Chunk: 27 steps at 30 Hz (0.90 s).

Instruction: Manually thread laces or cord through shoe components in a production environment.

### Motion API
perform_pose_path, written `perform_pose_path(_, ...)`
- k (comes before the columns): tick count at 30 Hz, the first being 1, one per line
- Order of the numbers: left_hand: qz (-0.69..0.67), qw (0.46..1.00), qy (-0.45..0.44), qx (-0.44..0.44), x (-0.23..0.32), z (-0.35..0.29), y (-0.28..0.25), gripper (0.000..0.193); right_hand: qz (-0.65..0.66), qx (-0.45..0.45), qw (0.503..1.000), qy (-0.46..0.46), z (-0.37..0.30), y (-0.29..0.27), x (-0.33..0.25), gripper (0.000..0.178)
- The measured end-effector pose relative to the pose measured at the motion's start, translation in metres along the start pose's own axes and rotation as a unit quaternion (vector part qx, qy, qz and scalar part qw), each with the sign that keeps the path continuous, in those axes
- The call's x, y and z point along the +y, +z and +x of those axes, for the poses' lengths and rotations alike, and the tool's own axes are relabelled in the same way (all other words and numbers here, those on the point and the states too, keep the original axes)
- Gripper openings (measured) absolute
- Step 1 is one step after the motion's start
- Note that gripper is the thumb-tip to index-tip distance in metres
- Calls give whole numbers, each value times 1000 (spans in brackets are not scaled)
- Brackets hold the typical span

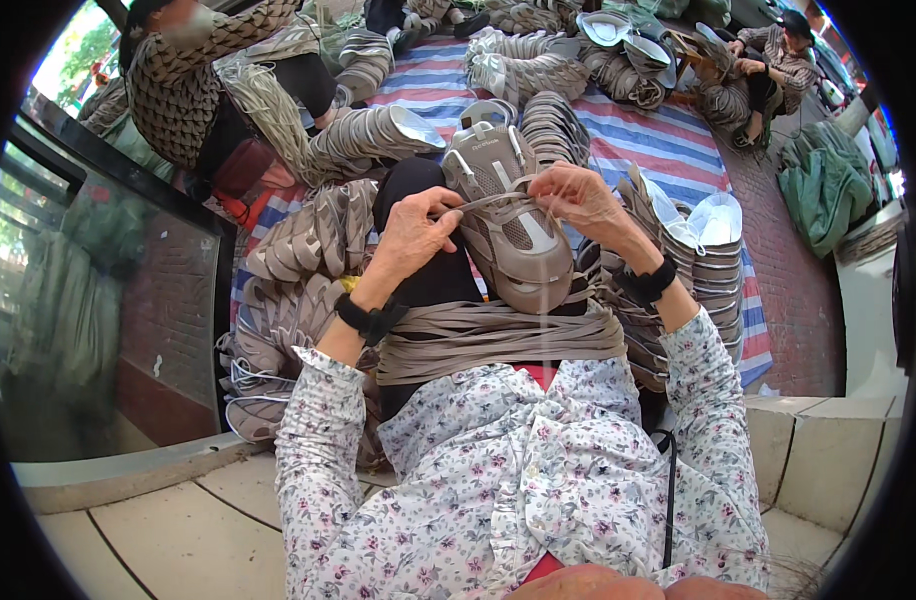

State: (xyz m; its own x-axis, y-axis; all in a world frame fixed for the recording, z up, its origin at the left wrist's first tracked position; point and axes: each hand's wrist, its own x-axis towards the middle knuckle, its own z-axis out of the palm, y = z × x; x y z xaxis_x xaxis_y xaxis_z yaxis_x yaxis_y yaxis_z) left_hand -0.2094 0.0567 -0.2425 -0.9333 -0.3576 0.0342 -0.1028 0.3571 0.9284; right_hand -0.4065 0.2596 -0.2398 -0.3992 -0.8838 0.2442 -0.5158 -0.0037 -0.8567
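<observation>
A taupe shoe upper [500, 165] rests on my lap, its toe toward me, with grey mesh panels. My left hand [419, 229] is closed at the shoe's left side, pinching a flat taupe shoelace [485, 203] that crosses the shoe. On the other side, my right hand [585, 204] has its fingers pinched on the lace near the eyelets. A thick bundle of loose taupe laces [498, 345] lies across my thighs, below the shoe's toe.
Nested rows of shoe uppers [313, 235] lie to my left, with more [713, 250] to my right. A striped sheet [668, 140] covers the ground. Other people [173, 90] sit among piles at the back. Green sacks [823, 185] stand far right; a glass door [108, 300] is at left.
</observation>
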Motion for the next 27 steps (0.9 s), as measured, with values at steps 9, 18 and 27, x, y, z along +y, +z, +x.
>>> perform_pose_path(9,-29,999,-19,3,-2,6,2,19,-27,-5,998,-50,7,8,-5,8)
perform_pose_path(18,-73,997,-36,-10,-6,9,3,21,-153,23,984,-89,9,5,5,9)
perform_pose_path(27,-110,993,-45,-12,-6,9,-1,23,177,1,976,129,-6,-1,4,9)
